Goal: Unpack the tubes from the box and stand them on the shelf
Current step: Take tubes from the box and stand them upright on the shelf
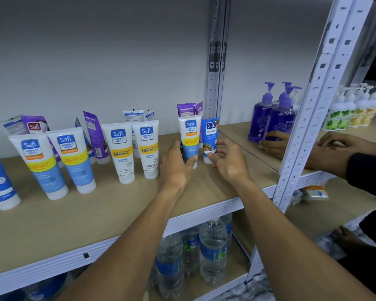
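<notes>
Head view: left hand (178,164) pinches the white Vitamin C tube (190,141), thumb in front; right hand (225,158), fingers spread, touches the blue tube (210,141) just beside it on the shelf (204,185). Best to settle each cap flat before letting go

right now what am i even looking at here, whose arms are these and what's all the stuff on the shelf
This is one picture from a camera worn on a person's head, looking down at their own bare arms. The left hand grips a Safi Vitamin C tube standing cap-down on the wooden shelf. The right hand touches a smaller blue Safi Naturals tube beside it. More Safi tubes stand to the left. Purple pump bottles sit on the next shelf, where another person's hand reaches. Water bottles stand below.
</notes>
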